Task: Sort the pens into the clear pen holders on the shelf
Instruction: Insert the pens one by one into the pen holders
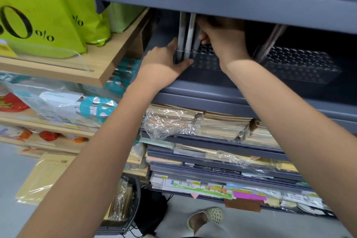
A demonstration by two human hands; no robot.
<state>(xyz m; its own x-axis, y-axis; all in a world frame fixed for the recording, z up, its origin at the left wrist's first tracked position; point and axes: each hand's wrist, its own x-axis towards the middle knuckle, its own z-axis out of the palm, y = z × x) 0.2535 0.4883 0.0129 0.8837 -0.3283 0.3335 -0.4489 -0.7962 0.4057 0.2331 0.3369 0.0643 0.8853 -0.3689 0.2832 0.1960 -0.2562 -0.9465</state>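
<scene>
**Item:** clear plastic pen holder with rows of round holes (207, 60). It stands at the left end of the grey metal shelf (212, 100), just behind the front lip.

**Contents:** white and grey pens (186, 35), upright and packed together in the holder's left end. Rows of holes show to their right.

**Left hand** (164, 63): grips the holder's left end, with the thumb laid along the front wall and the fingers round the side.

**Right hand** (224, 40): above the holder, fingers curled downward and pinching a single grey pen (197, 43). This pen stands nearly upright, its lower end at the holes just beside the packed pens. The fingertips lie in shadow under the shelf above.

**Second clear plastic pen holder** (301, 65): on the same shelf, to the right and apart from the first. A few pale pens (270, 38) stand at its left end, tops tilted to the right.

**Lower grey shelves:** stacks of brown-edged notebooks in crinkled clear wrap (193, 123). Beneath them are flat packs of printed paper (202, 187).

**To the left:** light wooden shelf (100, 71) carrying lime-green bags with black print (38, 25).

**Grey floor** (173, 216): a foot in a pale perforated sandal (208, 216) near the bottom edge.
</scene>
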